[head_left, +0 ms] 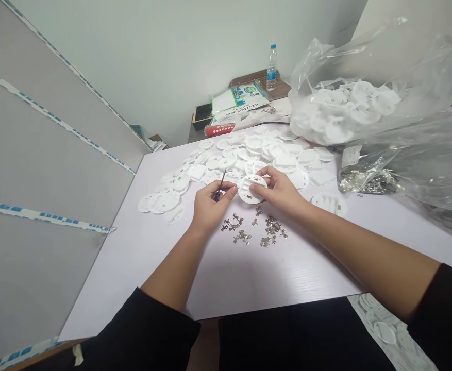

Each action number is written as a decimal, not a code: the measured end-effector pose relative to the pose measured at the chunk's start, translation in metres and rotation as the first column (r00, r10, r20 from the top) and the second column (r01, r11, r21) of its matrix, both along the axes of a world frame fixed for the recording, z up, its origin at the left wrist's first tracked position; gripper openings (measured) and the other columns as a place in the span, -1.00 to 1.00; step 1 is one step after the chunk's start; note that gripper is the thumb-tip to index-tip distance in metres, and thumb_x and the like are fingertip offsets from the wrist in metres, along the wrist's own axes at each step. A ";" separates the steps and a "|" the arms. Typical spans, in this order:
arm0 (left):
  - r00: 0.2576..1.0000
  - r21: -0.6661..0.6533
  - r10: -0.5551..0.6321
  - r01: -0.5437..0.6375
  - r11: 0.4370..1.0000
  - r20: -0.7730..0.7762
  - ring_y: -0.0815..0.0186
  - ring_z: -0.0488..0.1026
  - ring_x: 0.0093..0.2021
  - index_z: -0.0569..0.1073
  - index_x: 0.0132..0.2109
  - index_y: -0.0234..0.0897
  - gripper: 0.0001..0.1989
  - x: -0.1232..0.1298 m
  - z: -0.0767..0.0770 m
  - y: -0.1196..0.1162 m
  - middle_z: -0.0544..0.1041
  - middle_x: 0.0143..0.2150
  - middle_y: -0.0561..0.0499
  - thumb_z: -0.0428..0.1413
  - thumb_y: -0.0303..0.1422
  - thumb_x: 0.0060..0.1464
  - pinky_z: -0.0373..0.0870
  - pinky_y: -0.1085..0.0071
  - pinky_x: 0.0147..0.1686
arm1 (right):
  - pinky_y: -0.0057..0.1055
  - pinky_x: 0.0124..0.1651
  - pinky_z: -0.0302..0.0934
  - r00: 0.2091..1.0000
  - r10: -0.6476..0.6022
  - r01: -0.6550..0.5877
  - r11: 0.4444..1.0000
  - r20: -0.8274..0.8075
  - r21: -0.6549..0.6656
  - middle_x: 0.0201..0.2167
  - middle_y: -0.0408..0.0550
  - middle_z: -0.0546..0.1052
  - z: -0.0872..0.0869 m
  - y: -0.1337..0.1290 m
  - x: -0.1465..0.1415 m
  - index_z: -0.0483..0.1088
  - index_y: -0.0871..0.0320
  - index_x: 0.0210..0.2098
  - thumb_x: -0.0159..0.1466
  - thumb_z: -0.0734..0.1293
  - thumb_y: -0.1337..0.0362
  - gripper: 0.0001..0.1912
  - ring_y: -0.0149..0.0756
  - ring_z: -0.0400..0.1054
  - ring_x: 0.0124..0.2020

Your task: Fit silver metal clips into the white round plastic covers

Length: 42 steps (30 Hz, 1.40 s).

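A round white plastic disc [252, 189] with slots is pinched in my right hand [279, 191], held over the table. My left hand [212, 202] is closed around a small screwdriver [218, 196] with a dark handle, its thin shaft pointing up. The left thumb and index fingertips meet at the disc's left edge; a tiny piece between them is too small to make out. Below the hands, small metal pieces [273, 226] lie in loose clusters. Behind them spreads a heap of white discs [245, 149], and another disc [329, 204] lies beside my right forearm.
A clear bag of white parts [349, 111] stands at the back right, with a bag of metal pieces [370, 180] before it. A water bottle [271, 69] and packets [239, 100] stand behind the table [133, 268]. A grey partition [48, 154] borders the left side.
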State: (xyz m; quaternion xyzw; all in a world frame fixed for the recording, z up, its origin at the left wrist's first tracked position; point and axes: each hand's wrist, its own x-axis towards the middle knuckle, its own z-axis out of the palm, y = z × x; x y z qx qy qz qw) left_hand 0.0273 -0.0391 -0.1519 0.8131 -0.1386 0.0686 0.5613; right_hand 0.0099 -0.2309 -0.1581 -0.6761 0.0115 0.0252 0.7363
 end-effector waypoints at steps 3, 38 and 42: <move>1.000 0.013 0.017 -0.017 1.000 0.013 0.47 0.18 -0.55 0.63 -0.26 -0.24 -0.84 0.001 0.001 0.000 0.61 -0.32 -0.02 0.30 -0.24 0.07 0.16 0.45 -0.54 | -0.28 -0.44 0.31 1.000 -0.002 0.002 0.998 0.009 -0.058 -0.41 -0.09 0.54 -0.001 -0.001 0.000 0.27 0.06 -0.21 0.17 0.41 0.24 -0.75 -0.25 0.44 -0.45; 0.997 0.070 -0.068 0.071 0.995 -0.035 0.35 0.40 -0.34 0.48 -0.27 -0.25 -0.90 0.000 -0.003 -0.005 0.53 -0.32 0.02 0.23 -0.33 0.10 0.28 0.41 -0.36 | -0.32 -0.34 0.20 0.936 0.130 -0.011 0.941 0.328 -0.340 -0.39 -0.14 0.49 0.001 0.006 -0.016 0.32 0.08 -0.34 0.18 0.36 0.21 -0.87 -0.30 0.33 -0.37; 0.996 0.062 -0.085 0.088 0.994 -0.040 0.35 0.38 -0.35 0.44 -0.32 -0.25 -0.90 0.001 -0.003 -0.005 0.50 -0.37 0.04 0.21 -0.36 0.10 0.28 0.40 -0.32 | -0.31 -0.32 0.23 0.938 0.150 -0.052 0.952 0.313 -0.301 -0.33 -0.12 0.50 0.000 0.005 -0.016 0.34 0.08 -0.28 0.20 0.38 0.15 -0.81 -0.30 0.36 -0.35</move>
